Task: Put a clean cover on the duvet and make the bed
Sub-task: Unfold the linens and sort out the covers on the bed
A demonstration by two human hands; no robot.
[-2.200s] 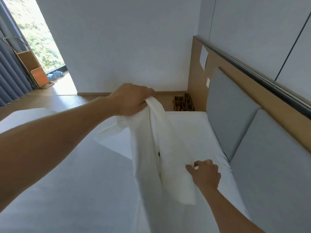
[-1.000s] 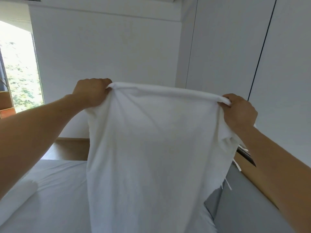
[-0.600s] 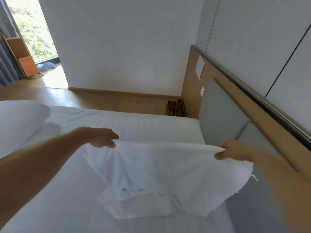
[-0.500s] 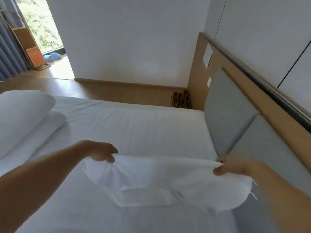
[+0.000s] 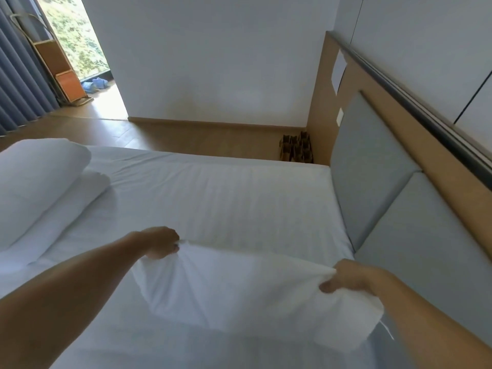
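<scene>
The person is working bare-armed: back from the fingers (image 5: 172, 249) of the left hand (image 5: 159, 243) and of the right hand (image 5: 348, 278), wrists and forearms are showing uncovered as far up as one can see.

White wall (image 5: 213, 62), wood floor (image 5: 186, 134), grey curtain (image 5: 18, 75) far left by bright window (image 5: 77, 35), padded grey headboard (image 5: 372, 161) on rt
</scene>
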